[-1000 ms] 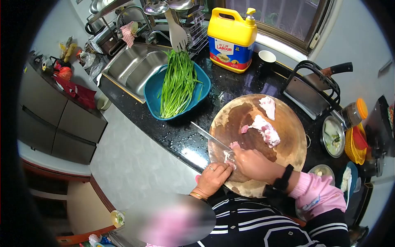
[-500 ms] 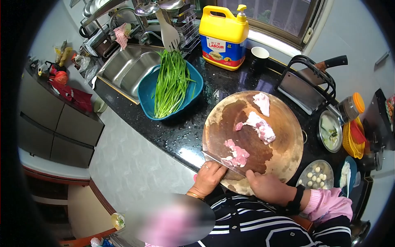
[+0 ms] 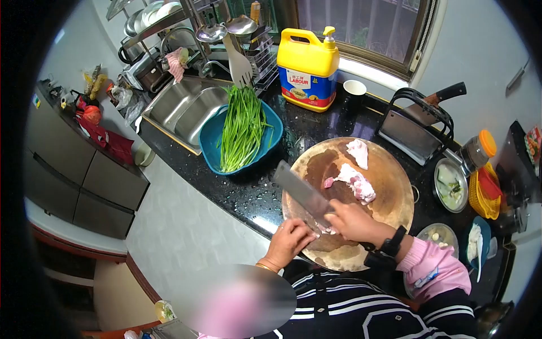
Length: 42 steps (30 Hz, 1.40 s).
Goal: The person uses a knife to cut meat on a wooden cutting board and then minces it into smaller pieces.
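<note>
A round wooden board (image 3: pixel 389 217) lies on the dark counter. My right hand (image 3: pixel 353 220) grips a cleaver (image 3: pixel 302 192), its broad blade slanting up and left above the board. At the board's lower left edge, the curled fingers of my left hand (image 3: pixel 291 240) press on a small piece of meat, mostly hidden by the fingers. More cut meat (image 3: pixel 326 229) shows partly under the blade and right hand. Farther back on the board sit a larger piece of meat with fat (image 3: pixel 355 183) and a pale piece (image 3: pixel 358 153).
Left of the board stands a blue basin (image 3: pixel 212 138) of green stalks (image 3: pixel 243 130), beside the sink (image 3: pixel 192 113). Behind are a yellow jug (image 3: pixel 307 68), a cup (image 3: pixel 354 93) and a knife rack (image 3: pixel 415 127). Bowls (image 3: pixel 450 186) and a yellow basket (image 3: pixel 484 195) stand at right.
The cleaver has risen and turned so its flat side shows, with my right hand higher over the board. My left fingers have moved right onto the meat. The view has shifted slightly.
</note>
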Tool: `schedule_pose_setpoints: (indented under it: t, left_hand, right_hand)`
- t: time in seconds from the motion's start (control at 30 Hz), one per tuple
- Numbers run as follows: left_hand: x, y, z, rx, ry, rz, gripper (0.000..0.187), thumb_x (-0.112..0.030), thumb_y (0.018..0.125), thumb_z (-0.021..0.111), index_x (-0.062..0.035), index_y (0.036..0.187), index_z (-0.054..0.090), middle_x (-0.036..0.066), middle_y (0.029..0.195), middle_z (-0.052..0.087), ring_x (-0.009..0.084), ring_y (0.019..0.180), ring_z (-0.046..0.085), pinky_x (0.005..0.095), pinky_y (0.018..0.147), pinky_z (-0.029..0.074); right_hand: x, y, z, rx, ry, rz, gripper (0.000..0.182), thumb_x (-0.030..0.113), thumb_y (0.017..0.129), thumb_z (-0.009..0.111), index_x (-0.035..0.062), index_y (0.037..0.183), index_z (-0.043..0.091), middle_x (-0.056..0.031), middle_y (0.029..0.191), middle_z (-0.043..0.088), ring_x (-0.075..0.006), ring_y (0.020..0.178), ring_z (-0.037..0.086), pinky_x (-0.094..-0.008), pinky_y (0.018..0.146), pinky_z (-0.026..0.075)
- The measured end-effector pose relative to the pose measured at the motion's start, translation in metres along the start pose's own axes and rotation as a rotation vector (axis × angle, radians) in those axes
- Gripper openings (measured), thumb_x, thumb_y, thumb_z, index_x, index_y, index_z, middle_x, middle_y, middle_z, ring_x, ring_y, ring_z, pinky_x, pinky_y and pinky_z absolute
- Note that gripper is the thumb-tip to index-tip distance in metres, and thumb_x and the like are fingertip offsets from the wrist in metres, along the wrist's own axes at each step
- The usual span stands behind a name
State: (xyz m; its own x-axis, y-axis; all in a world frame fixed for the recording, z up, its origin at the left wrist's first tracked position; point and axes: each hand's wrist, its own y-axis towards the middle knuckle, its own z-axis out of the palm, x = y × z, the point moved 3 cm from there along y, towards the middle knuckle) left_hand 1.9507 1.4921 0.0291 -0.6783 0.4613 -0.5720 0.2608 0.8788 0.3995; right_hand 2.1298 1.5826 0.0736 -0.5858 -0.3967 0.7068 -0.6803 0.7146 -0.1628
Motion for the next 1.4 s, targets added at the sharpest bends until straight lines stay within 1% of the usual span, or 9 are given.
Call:
schedule_pose_setpoints:
  t: [0.2, 0.33, 0.4, 0.57, 0.7, 0.8, 0.93, 1.2, 1.4]
  left_hand:
    - [0.017, 0.001, 0.004, -0.268, -0.526, -0.522, 0.032, -0.013, 0.086, 0.073, -0.0016, 0.111, 0.056, 0.006, 0.094, 0.061, 0.0123, 0.080, 0.061, 0.0256, 0.072, 0.052]
    - [0.007, 0.022, 0.005, -0.215, -1.124, -0.681, 0.030, -0.022, 0.102, 0.052, -0.0007, 0.122, 0.052, 0.013, 0.110, 0.064, 0.0193, 0.097, 0.065, 0.0291, 0.080, 0.055]
    - [-0.005, 0.026, 0.011, -0.116, -1.843, -0.711, 0.036, -0.026, 0.105, 0.043, 0.0015, 0.127, 0.049, 0.017, 0.118, 0.062, 0.0241, 0.105, 0.064, 0.0328, 0.088, 0.055]
    - [-0.014, 0.027, 0.007, -0.172, -1.693, -0.775, 0.034, -0.020, 0.104, 0.045, 0.0036, 0.127, 0.050, 0.018, 0.121, 0.061, 0.0245, 0.103, 0.065, 0.0343, 0.090, 0.055]
    - [0.011, 0.021, 0.006, -0.146, -0.990, -0.671, 0.021, -0.006, 0.095, 0.058, 0.0012, 0.115, 0.060, 0.011, 0.107, 0.066, 0.0219, 0.089, 0.068, 0.0316, 0.078, 0.056]
    - [0.009, 0.044, -0.005, -0.135, -0.002, -0.225, 0.033, -0.005, 0.083, 0.067, -0.0081, 0.115, 0.063, 0.011, 0.096, 0.060, 0.0266, 0.084, 0.064, 0.0337, 0.073, 0.053]
    - [0.017, 0.072, 0.006, 0.218, 0.131, -0.235, 0.028, -0.004, 0.080, 0.065, -0.0069, 0.107, 0.067, 0.015, 0.100, 0.065, 0.0316, 0.096, 0.063, 0.0380, 0.083, 0.051]
    - [0.008, 0.086, -0.024, 0.146, -0.132, -0.343, 0.025, -0.003, 0.083, 0.067, -0.0039, 0.109, 0.069, 0.010, 0.090, 0.072, 0.0191, 0.080, 0.070, 0.0297, 0.075, 0.054]
    - [0.017, 0.085, 0.006, 0.289, 0.044, 0.103, 0.024, -0.004, 0.081, 0.065, -0.0101, 0.104, 0.068, 0.010, 0.099, 0.063, 0.0316, 0.097, 0.059, 0.0387, 0.081, 0.050]
  right_hand:
    - [-0.003, -0.030, -0.028, 0.096, 0.682, 0.191, 0.021, 0.021, 0.100, 0.050, 0.0019, 0.109, 0.051, -0.0029, 0.066, 0.056, -0.0079, 0.044, 0.050, -0.0236, 0.041, 0.044]
    - [-0.005, -0.036, -0.015, 0.163, 0.740, 0.113, 0.024, 0.022, 0.101, 0.050, 0.0009, 0.112, 0.052, -0.0038, 0.067, 0.057, -0.0082, 0.045, 0.051, -0.0244, 0.041, 0.044]
    - [-0.008, -0.034, -0.005, 0.173, 0.794, 0.095, 0.024, 0.023, 0.101, 0.050, 0.0008, 0.112, 0.052, -0.0037, 0.067, 0.057, -0.0082, 0.045, 0.051, -0.0242, 0.041, 0.044]
    - [-0.015, -0.040, -0.004, -0.034, 0.802, 0.121, 0.024, 0.021, 0.100, 0.053, 0.0007, 0.111, 0.052, -0.0031, 0.067, 0.057, -0.0077, 0.045, 0.051, -0.0233, 0.042, 0.044]
    - [-0.023, -0.066, -0.019, -0.251, 0.694, 0.139, 0.022, 0.020, 0.099, 0.054, 0.0002, 0.110, 0.053, -0.0026, 0.066, 0.058, -0.0075, 0.046, 0.052, -0.0232, 0.042, 0.044]
    - [-0.023, -0.090, -0.031, -0.374, 0.615, 0.160, 0.020, 0.018, 0.098, 0.056, -0.0002, 0.105, 0.055, -0.0032, 0.065, 0.059, -0.0076, 0.047, 0.053, -0.0237, 0.043, 0.044]
    - [-0.015, -0.114, -0.034, -0.388, 0.624, 0.162, 0.020, 0.018, 0.097, 0.056, -0.0014, 0.101, 0.053, -0.0045, 0.065, 0.060, -0.0082, 0.047, 0.054, -0.0244, 0.043, 0.044]
    - [-0.015, -0.147, -0.038, -0.508, 0.286, 0.101, 0.018, 0.012, 0.093, 0.058, -0.0037, 0.089, 0.050, -0.0192, 0.068, 0.064, -0.0326, 0.060, 0.066, -0.0395, 0.054, 0.048]
    - [-0.016, -0.142, -0.029, -0.482, 0.295, 0.088, 0.018, 0.012, 0.093, 0.059, -0.0033, 0.090, 0.049, -0.0210, 0.070, 0.064, -0.0379, 0.065, 0.066, -0.0414, 0.056, 0.048]
